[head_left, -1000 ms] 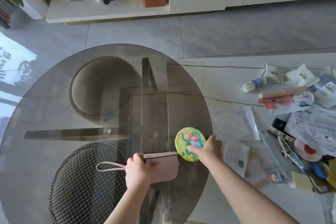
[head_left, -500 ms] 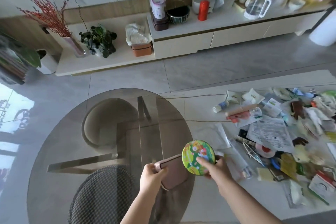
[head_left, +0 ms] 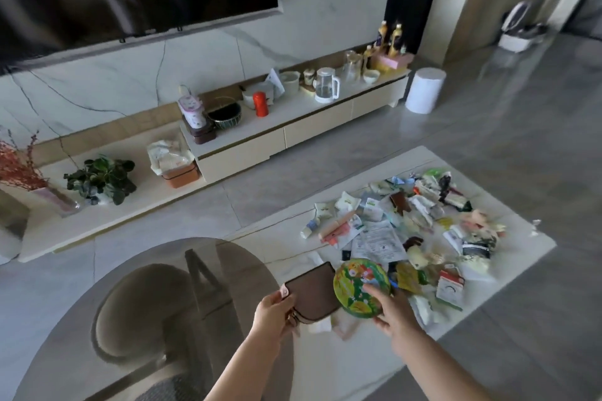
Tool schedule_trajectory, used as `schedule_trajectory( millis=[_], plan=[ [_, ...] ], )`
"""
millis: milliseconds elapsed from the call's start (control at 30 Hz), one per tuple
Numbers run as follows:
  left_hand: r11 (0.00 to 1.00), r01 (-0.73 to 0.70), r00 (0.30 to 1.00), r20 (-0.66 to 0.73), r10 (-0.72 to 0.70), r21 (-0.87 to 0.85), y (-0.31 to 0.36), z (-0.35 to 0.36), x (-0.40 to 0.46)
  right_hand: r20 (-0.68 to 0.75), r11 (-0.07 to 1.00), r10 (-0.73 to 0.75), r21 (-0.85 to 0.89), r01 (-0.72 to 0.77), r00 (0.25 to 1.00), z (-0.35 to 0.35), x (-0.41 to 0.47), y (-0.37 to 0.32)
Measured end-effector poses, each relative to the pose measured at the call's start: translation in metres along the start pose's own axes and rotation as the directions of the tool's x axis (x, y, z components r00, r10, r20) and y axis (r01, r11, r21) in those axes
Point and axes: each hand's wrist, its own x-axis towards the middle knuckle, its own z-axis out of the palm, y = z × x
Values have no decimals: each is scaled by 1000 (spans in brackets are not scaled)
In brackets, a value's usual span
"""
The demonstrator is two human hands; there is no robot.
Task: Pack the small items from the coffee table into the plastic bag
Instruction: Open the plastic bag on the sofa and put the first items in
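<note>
— How are the hands occupied?
— A pouch [head_left: 314, 291] is gripped at its near corner by the left hand [head_left: 273, 311], and a round tin [head_left: 361, 286] with a green floral lid is clasped by the right hand [head_left: 392, 312], thumb laid on the lid.
— Where are both held?
— Side by side, touching, above the near edge of the white tabletop [head_left: 521, 257]. Beyond the tin, a litter of small items [head_left: 420, 225] is spread over that tabletop. Left of the tin, a round glass tabletop [head_left: 136, 303] is seen.
</note>
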Motion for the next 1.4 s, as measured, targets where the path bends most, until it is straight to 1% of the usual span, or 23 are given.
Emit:
schedule_trajectory(
  millis=[167, 300, 533, 667, 767, 833, 900, 1000, 1067, 1167, 1300, 1400],
  plan=[
    [998, -26, 995, 99, 20, 56, 22, 68, -13, -39, 986, -63, 151, 68, 997, -73, -6, -38],
    [995, -39, 989, 144, 27, 87, 27, 138, -23, -84, 976, -82, 197, 97, 993, -140, -4, -66],
    [987, -58, 962, 271, 15, 152, 12, 270, -38, -217, 957, -82, 255, 137, 973, -259, 8, -99],
    [974, -63, 931, 363, -22, 219, -4, 345, -54, -321, 940, -63, 299, 164, 945, -327, 5, -107],
    [969, -63, 901, 431, -48, 240, -16, 397, -66, -385, 926, -61, 321, 196, 921, -372, 1, -110],
    [960, -58, 878, 472, -82, 274, -24, 430, -73, -432, 917, -50, 338, 213, 900, -399, -2, -111],
    [935, -66, 852, 508, -129, 349, -32, 461, -78, -474, 897, -31, 376, 234, 880, -424, -5, -109],
    [904, -43, 819, 533, -212, 426, -43, 505, -82, -562, 866, -8, 410, 286, 827, -457, -6, -103],
    [879, -40, 784, 561, -267, 474, -51, 539, -81, -594, 817, 26, 476, 325, 804, -478, -6, -101],
    [866, -29, 723, 609, -326, 499, -59, 590, -82, -630, 741, 76, 554, 379, 773, -510, -3, -102],
    [809, -52, 656, 631, -415, 586, -65, 649, -83, -696, 673, 157, 595, 440, 701, -545, -2, -109],
    [717, -132, 612, 625, -484, 685, -75, 706, -81, -748, 629, 235, 604, 490, 621, -574, 3, -115]
  ],
)
